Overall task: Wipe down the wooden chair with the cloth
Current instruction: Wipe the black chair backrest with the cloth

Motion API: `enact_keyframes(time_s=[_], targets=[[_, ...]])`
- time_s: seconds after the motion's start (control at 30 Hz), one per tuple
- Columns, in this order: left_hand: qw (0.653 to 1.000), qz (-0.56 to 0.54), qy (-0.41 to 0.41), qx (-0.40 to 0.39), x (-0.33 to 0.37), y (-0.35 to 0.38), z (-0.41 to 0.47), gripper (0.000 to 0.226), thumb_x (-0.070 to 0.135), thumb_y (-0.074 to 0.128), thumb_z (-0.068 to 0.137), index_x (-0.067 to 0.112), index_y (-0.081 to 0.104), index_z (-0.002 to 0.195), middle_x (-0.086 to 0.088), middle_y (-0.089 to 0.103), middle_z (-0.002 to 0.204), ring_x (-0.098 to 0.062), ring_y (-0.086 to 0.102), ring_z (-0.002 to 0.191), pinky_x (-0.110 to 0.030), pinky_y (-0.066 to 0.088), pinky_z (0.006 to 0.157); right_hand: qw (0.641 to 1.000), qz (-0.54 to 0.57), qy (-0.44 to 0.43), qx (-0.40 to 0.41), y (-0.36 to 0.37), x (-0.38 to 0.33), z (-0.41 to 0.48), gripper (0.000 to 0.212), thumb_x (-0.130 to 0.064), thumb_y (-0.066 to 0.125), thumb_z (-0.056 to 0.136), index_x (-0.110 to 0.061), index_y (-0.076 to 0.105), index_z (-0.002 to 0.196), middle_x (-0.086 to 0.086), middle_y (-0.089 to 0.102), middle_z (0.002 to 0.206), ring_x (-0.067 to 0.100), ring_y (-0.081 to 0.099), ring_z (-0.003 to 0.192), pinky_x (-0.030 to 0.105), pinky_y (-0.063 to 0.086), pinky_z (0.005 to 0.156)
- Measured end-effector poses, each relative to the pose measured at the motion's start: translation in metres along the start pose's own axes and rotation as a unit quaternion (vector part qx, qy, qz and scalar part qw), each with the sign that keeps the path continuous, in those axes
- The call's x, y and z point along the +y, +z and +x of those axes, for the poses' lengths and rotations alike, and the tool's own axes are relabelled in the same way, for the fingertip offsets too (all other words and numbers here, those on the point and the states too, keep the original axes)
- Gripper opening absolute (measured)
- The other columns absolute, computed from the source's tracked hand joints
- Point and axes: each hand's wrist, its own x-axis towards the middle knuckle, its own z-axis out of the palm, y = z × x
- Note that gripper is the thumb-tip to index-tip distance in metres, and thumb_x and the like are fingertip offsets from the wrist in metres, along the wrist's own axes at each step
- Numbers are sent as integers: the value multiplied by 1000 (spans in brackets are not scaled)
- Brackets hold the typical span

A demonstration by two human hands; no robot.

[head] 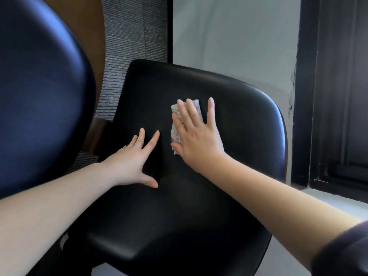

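The chair [229, 108] in front of me has a black padded seat and backrest. My right hand [196, 134] lies flat on the middle of the backrest with straight fingers, pressing a small pale speckled cloth [175, 134] against it. Most of the cloth is hidden under the palm; its left edge and top corner show. My left hand [135, 162] rests flat on the lower left of the backrest, fingers spread, just left of the cloth and not touching it.
A second dark padded chair back [39, 92] with a brown wooden edge [87, 26] fills the left side, close to my left arm. A grey textured panel [133, 36] and a white wall [235, 40] stand behind. A dark window frame [322, 96] and pale sill [342, 202] are at right.
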Motion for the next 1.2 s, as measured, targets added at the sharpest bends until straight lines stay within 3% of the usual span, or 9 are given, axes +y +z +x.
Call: enact_keyframes(time_s=[0.17,0.3,0.47,0.63,0.8,0.97,1.13,1.2], targets=[[1000,12,1,-19,-6,16,-15,139,68,75,65,36,-36,143,-16,-30,157,-32,-11,150,-42,16,122,1000,23,12,-13,-4,-10,-9,73,-56,15,100,-13,-3,156,15,-14,162,34,-14,149,71,-15,108],[999,22,1,-35,-11,30,-32,138,67,75,65,36,-33,144,-15,-29,157,-30,-11,150,-43,16,122,996,52,-47,-49,1,-47,-55,74,-56,15,100,-11,-3,156,15,-12,163,34,-12,149,70,-20,106],[999,2,-6,-36,-10,48,-48,136,67,75,65,38,-31,146,-12,-28,158,-29,-10,150,-41,16,122,996,76,4,-42,-1,-50,-57,73,-56,15,100,-12,-2,156,15,-10,163,34,-11,150,70,-17,108],[999,2,-5,-39,-8,66,-66,134,68,74,65,38,-28,147,-12,-26,159,-29,-9,151,-42,16,122,988,111,-64,-82,-6,-92,-115,73,-56,14,100,-12,-2,156,13,-8,163,33,-11,150,69,-19,107],[999,6,-6,-37,-11,80,-80,132,69,73,65,39,-25,148,-12,-22,161,-29,-4,151,-42,18,121,993,95,52,-55,-6,-75,-93,72,-55,13,100,-12,-4,155,14,-9,163,34,-10,150,71,-18,107],[998,29,-11,-61,-12,86,-92,133,70,73,65,39,-27,147,-12,-22,161,-29,-1,151,-44,21,121,985,145,-30,-87,-12,-112,-134,75,-56,18,100,-10,-1,156,14,-7,163,33,-11,150,68,-22,106],[995,31,-7,-95,-9,84,-99,130,68,72,68,38,-26,148,-13,-21,161,-30,2,151,-40,23,120,987,145,40,-63,-7,-97,-125,74,-55,15,100,-11,-4,156,14,-11,163,33,-14,149,69,-19,108],[994,26,-2,-103,-8,82,-100,128,67,71,70,38,-26,148,-13,-22,161,-29,2,151,-40,25,119,983,170,22,-68,-10,-117,-139,74,-54,18,101,-9,-3,155,15,-10,163,34,-13,149,70,-19,108]])
